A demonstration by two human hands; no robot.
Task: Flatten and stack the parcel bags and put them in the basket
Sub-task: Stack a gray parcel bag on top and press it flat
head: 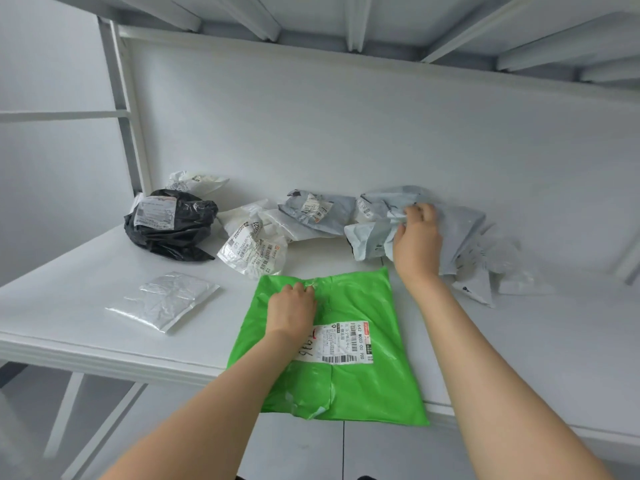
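A green parcel bag (360, 382) with a white shipping label lies flat on the white table, hanging a little over its front edge. My left hand (292, 310) rests on the bag's upper part, fingers curled against the plastic. My right hand (417, 237) grips a crumpled grey parcel bag (457, 230) at the back right of the table. More crumpled bags lie along the wall: a black one (173, 226), white ones (252, 247), a grey one (318, 213). No basket is in view.
A flat silver padded mailer (162, 299) lies on the table's left part. The white wall (346, 133) stands right behind the bags, with a metal frame post (128, 109) at the left and beams overhead. The table's front edge (104, 355) runs close to me.
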